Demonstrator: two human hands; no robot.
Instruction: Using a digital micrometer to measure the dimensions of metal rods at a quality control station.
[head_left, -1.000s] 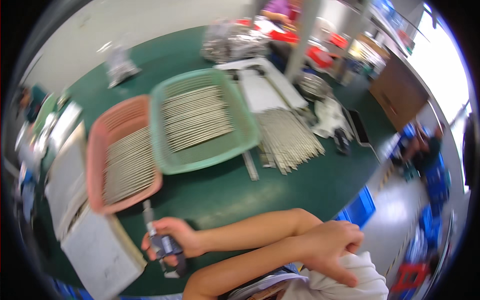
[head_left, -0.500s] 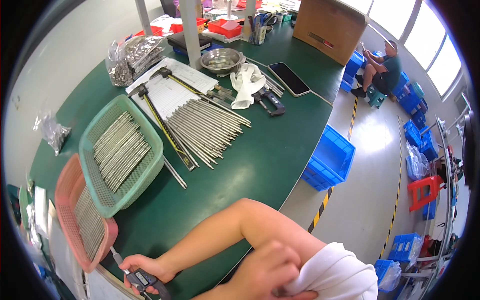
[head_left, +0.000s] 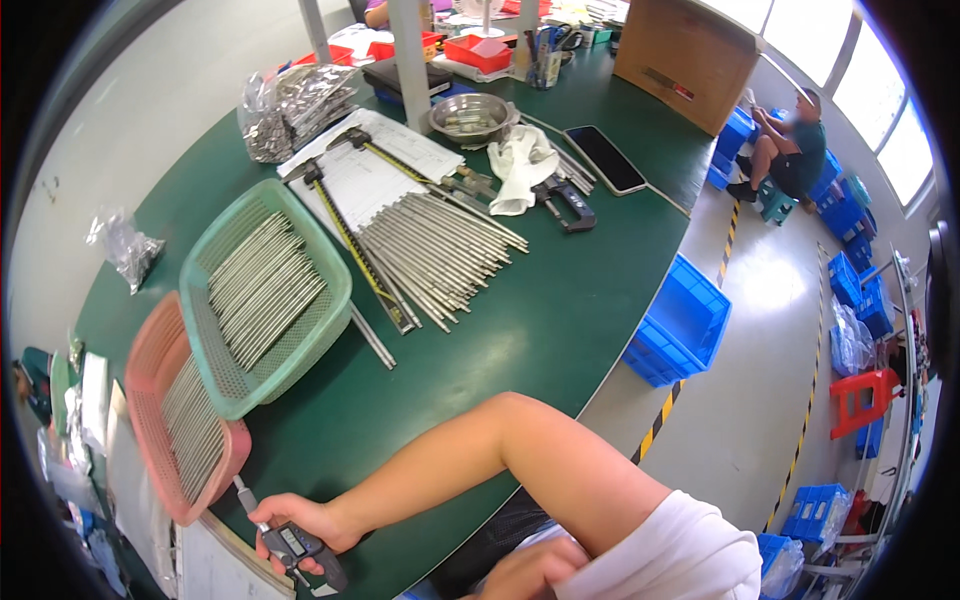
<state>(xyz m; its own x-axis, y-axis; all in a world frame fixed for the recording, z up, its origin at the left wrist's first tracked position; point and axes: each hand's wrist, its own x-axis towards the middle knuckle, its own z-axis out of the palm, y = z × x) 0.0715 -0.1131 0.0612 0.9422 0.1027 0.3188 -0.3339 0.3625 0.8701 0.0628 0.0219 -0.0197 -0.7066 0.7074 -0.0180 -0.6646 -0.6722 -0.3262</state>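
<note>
Left hand [head_left: 300, 528] low at the near edge of the green table [head_left: 560, 310], fingers wrapped around a digital micrometer [head_left: 290, 542]. Grip closed tight on the tool's dark body; its display faces up between thumb and fingers, and the thin spindle end sticks out past the knuckles, up and away from the hand.

Just beyond that spindle tip: a pink mesh basket [head_left: 150, 400] with metal rods lying lengthwise in it. Past the pink one, partly overlapping its far rim, a green mesh basket [head_left: 300, 340] with another batch of rods. Further from the grip, toward the table's middle, a loose pile of metal rods [head_left: 440, 250] lies fanned on the surface, with one single rod [head_left: 372, 336] lying apart between the pile and the green basket. A long steel ruler [head_left: 360, 255] runs alongside the pile, over white paper sheets [head_left: 370, 170].

Right hand [head_left: 525, 578] sits at the lower edge of the frame, on the body side of the left forearm, mostly covered by the arm and a white sleeve [head_left: 680, 555]. Only part of it shows; whether it holds anything cannot be told.

Far from the grip: a white glove [head_left: 520, 165], a caliper [head_left: 565, 200], a steel bowl [head_left: 470, 115], a dark phone [head_left: 610, 158]. Blue crates [head_left: 680, 320] on the floor beside the table. Another person [head_left: 790, 140] sits well off.
</note>
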